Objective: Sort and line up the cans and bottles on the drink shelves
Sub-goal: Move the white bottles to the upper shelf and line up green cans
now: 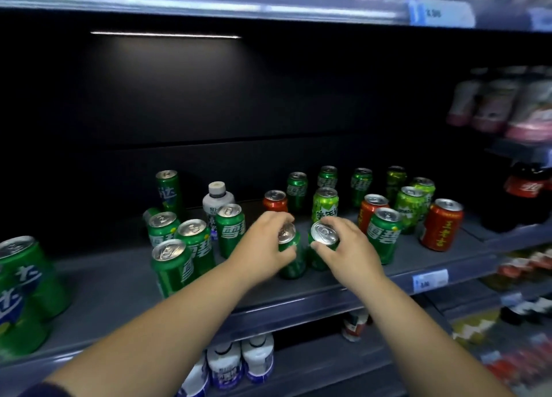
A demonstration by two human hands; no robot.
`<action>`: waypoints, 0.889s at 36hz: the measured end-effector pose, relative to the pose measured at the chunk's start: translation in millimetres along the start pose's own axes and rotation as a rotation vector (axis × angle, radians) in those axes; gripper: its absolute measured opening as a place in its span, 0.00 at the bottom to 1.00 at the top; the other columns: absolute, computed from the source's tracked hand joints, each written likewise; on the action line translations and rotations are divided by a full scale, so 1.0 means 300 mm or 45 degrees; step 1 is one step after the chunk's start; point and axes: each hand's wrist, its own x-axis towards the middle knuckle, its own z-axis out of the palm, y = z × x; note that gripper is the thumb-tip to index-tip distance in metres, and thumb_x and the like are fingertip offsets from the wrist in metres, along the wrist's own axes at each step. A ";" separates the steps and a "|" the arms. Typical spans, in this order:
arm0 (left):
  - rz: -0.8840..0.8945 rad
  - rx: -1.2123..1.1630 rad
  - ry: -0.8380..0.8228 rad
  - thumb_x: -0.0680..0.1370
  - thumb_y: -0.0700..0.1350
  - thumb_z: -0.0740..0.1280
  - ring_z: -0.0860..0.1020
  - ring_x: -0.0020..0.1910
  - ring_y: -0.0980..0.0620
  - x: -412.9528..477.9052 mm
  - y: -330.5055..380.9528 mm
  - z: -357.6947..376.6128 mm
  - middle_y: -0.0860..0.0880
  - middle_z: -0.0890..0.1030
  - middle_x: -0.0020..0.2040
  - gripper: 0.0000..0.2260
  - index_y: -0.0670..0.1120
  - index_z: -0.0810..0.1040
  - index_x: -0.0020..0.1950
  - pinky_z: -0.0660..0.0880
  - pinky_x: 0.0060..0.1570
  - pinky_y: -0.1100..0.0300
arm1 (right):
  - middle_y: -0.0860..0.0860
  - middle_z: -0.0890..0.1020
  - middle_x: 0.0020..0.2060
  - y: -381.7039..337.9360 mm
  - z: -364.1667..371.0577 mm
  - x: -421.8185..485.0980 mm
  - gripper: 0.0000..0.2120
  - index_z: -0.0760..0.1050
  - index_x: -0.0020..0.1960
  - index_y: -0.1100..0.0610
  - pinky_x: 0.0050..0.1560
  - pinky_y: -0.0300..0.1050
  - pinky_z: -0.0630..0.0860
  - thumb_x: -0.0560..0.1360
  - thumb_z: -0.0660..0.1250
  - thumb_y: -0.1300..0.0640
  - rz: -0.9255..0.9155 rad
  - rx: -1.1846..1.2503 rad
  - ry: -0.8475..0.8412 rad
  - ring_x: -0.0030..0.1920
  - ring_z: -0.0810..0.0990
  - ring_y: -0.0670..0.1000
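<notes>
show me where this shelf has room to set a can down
Widest bare shelf: between the far-left green cans and the green can cluster. A front strip above the price tag. Crowded: behind the left hand and right hand, each gripping a green can, and around the red cans.

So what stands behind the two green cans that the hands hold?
A red can behind the left green can, a light-green can behind the right green can. The left hand and right hand hide their bases.

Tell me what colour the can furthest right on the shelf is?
The can is red with yellow writing, seen best in the head view.
</notes>
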 end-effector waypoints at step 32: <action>-0.019 0.314 0.175 0.75 0.49 0.70 0.76 0.59 0.53 -0.085 -0.173 -0.431 0.53 0.77 0.62 0.16 0.54 0.78 0.63 0.75 0.59 0.54 | 0.48 0.73 0.68 -0.319 0.105 0.123 0.27 0.71 0.72 0.49 0.68 0.51 0.71 0.75 0.72 0.48 -0.343 -0.025 -0.075 0.68 0.72 0.53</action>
